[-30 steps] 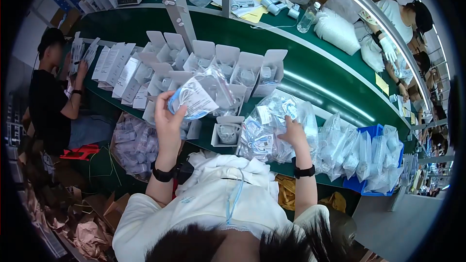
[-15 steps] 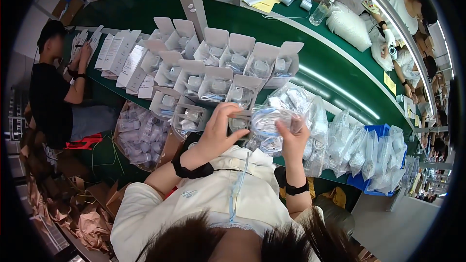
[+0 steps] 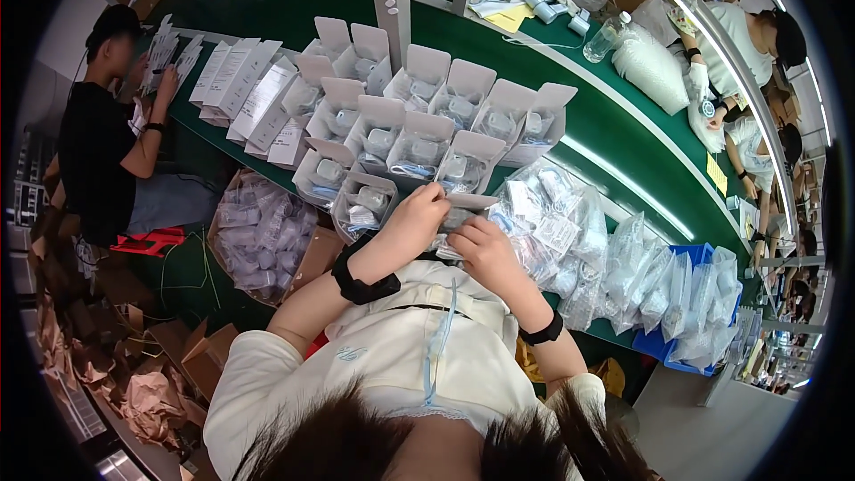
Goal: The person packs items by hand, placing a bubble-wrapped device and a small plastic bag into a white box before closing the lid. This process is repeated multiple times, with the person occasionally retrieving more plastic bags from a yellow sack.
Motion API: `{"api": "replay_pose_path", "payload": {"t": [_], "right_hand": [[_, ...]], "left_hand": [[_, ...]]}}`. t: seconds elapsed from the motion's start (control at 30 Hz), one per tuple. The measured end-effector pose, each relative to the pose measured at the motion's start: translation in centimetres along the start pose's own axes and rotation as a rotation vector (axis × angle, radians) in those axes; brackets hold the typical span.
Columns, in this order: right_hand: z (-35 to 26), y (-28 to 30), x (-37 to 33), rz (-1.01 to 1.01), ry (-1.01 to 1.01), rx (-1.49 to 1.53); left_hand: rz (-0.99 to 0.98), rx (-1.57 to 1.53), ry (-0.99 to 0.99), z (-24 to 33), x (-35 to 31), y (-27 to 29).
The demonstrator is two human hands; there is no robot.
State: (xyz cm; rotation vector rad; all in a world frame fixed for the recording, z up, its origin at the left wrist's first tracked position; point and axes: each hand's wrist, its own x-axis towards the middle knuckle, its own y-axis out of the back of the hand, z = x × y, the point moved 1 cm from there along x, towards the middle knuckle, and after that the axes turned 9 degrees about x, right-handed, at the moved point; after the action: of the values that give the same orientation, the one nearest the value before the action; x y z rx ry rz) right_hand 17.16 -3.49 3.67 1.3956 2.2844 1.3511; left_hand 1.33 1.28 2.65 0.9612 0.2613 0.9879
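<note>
Right in front of me, a white open-topped box [image 3: 472, 201] with its flap up stands at the near end of the box rows. My left hand [image 3: 417, 221] is closed at its left edge, fingertips on the rim. Curled over the near side of that box is my right hand [image 3: 485, 254]; what its fingers hold is hidden. Clear plastic wrapping shows between the two hands. Several open white boxes [image 3: 420, 151] beyond hold bagged white devices and light-blue cables. Close by my right hand lies a pile of clear bags [image 3: 545, 214] with cables and white printed slips.
Bubble-wrapped packs [image 3: 655, 289] lean in a blue bin [image 3: 663, 347] on the right. A carton [image 3: 307, 267] of bagged parts stands to the left. Folded white boxes [image 3: 236, 89] lie near a seated co-worker [image 3: 111, 142]. A metal post [image 3: 392, 9] rises behind the rows.
My right hand has moved left and down from the bag pile to the near box; the clear bag with the cable it held up no longer shows in it. My view has shifted slightly.
</note>
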Motion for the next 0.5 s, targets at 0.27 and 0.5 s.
{"api": "replay_pose_path", "payload": {"t": [0.27,0.5], "right_hand": [[-0.3,-1.1,0.0,0.147,0.023,-0.283],[-0.1,-2.8,-1.3,0.073,0.032,-0.280]], "left_hand": [[0.074,0.002,0.074,0.1,-0.1,-0.7],[0.141,0.071,0.097,0.5,-0.8,-1.6]]}}
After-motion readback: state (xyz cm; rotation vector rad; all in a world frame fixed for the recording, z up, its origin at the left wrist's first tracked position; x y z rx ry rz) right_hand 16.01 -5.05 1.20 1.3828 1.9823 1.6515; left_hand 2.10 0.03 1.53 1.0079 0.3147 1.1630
